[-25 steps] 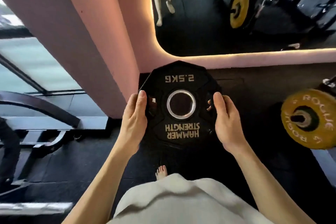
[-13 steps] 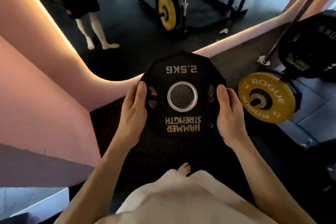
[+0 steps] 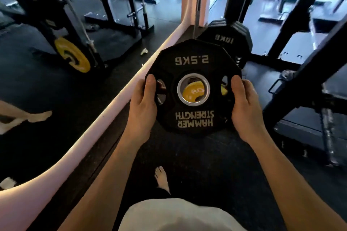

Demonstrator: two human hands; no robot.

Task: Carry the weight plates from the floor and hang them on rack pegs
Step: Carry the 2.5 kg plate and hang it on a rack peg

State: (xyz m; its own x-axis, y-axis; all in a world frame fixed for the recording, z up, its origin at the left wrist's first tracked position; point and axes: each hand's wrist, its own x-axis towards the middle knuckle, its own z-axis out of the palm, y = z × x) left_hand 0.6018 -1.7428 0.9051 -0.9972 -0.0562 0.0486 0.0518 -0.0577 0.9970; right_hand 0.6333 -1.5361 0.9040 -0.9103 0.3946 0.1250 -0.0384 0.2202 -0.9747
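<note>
At centre frame, a black 2.5 kg weight plate (image 3: 193,88) held above the floor.
Left hand (image 3: 142,103) at nine o'clock, right hand (image 3: 244,105) at three; each grip curls round the rim.

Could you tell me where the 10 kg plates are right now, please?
In the head view, the 10 kg plates stand just beyond the held 2.5 kg plate, slightly right, beside the mirror's edge.

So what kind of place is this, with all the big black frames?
Most likely a gym. Both hands hold a 2.5KG weight plate, a stack of 10KG plates sits behind it, and black lifting racks stand on dark rubber flooring.
</note>
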